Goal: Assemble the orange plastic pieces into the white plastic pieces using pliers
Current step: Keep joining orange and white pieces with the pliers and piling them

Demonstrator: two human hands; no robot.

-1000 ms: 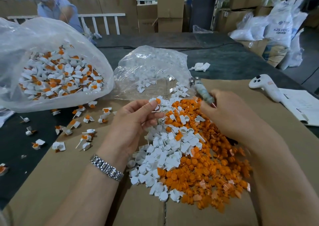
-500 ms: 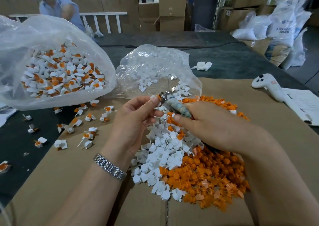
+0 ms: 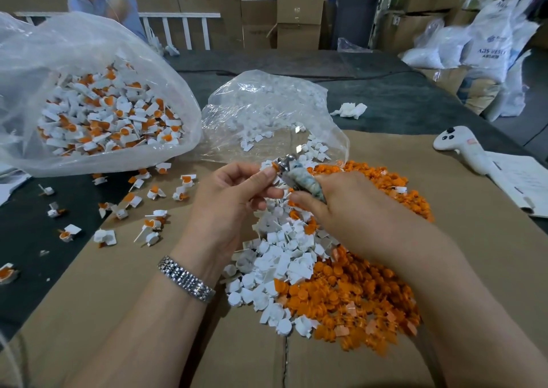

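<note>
Two hands work above the parts pile [image 3: 296,263]: left hand [image 3: 234,200] pinches a white-and-orange piece [image 3: 271,169]; right hand [image 3: 350,206] grips pliers [image 3: 296,177] touching it.

— What is found at the centre?
— A loose pile [image 3: 311,257] is spread on the cardboard [image 3: 118,298].
— And at ten o'clock?
— A filled bag [image 3: 98,97]; at twelve, a smaller bag [image 3: 267,111]; at three, a controller [image 3: 462,147] is laid.

Both hands meet above a heap of white pieces [image 3: 281,257] and orange pieces [image 3: 350,298] that fills the cardboard's [image 3: 124,292] centre; two plastic bags [image 3: 98,61] block the far left, while bare cardboard lies open near the front.
</note>
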